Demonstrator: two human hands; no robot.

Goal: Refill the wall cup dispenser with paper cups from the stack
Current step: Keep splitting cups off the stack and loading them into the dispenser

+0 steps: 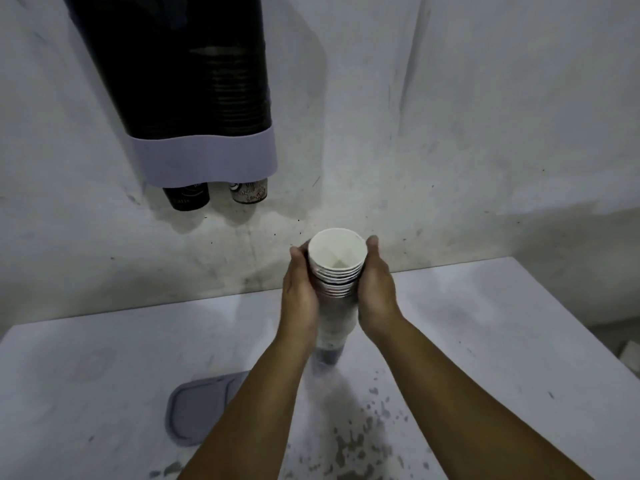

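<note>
A tall stack of paper cups (336, 271) stands upright on the white table (485, 323), its white mouth facing me. My left hand (300, 292) grips the stack's upper part from the left, and my right hand (375, 289) grips it from the right. The wall cup dispenser (194, 98) hangs at the upper left, a dark smoky tube body with a pale collar at its bottom. Rims of several cups show through its right tube. A black cup (187, 197) and a patterned cup (248, 192) poke out below the collar.
A grey oval lid (197, 410) lies flat on the table at the lower left, partly under my left forearm. Dark specks are spattered over the table near its front. The scuffed white wall (450, 133) rises behind the table.
</note>
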